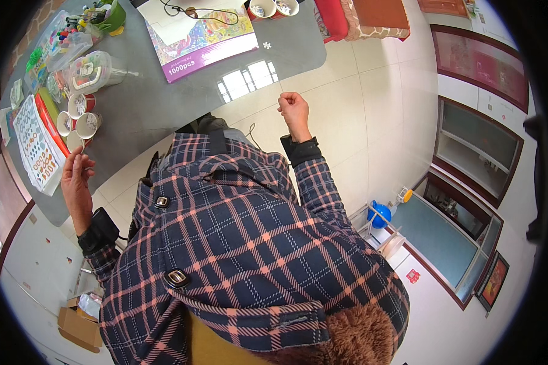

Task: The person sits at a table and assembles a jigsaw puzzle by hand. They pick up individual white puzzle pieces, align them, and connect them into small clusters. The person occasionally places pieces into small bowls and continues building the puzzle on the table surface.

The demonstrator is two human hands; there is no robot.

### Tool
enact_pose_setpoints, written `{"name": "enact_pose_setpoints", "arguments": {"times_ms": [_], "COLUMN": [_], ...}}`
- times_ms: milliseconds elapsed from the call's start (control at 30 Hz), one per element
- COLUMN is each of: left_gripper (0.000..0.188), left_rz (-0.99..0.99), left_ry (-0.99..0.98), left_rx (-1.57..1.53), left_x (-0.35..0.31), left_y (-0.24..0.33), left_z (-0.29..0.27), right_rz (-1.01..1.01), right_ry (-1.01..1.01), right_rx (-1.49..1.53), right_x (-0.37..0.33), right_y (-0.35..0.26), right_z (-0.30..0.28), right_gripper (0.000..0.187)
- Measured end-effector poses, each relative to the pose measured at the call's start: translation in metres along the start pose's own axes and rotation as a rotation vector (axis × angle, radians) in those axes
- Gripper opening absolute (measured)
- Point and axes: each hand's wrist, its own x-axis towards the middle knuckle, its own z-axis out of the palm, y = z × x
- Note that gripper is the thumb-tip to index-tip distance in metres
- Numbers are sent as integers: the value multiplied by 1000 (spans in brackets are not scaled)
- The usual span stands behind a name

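Note:
My left hand (77, 182) is at the table's left side, its fingertips pinched together right by the nearest of several paper cups (75, 142). Whatever small thing they may pinch is too small to make out. Small pale pieces lie inside another cup (81, 106) of this group. Beyond the table's front edge, over the floor, my right hand (294, 114) is closed with its fingers curled; anything inside is hidden. One loose white jigsaw piece (266, 45) lies on the grey table (195, 97), between the puzzle box (213, 52) and the table's right end.
Two more cups (262, 10) with pieces stand behind the puzzle box. Left of my left hand lies a sticker sheet (35, 143) beside a red strip (50, 123). Clear plastic tubs (91, 72) and a green container (111, 17) crowd the far left. A red chair (333, 21) stands far right.

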Motion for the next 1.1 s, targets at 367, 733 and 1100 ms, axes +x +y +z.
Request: {"name": "enact_pose_setpoints", "arguments": {"times_ms": [367,733,1100], "left_gripper": [31,28,30], "left_rz": [-71,-272,-513], "left_ry": [141,317,552], "left_rx": [-52,-85,6], "left_x": [-15,-85,-143], "left_y": [-26,-31,-17], "left_z": [-30,-12,-10], "right_rz": [-328,-732,-700], "right_ry": [-179,-421,-622], "right_rx": [-479,-789,-687], "right_x": [50,61,32], "right_y": [-2,-48,-20], "right_z": [47,158,161], "right_gripper": [22,37,25]}}
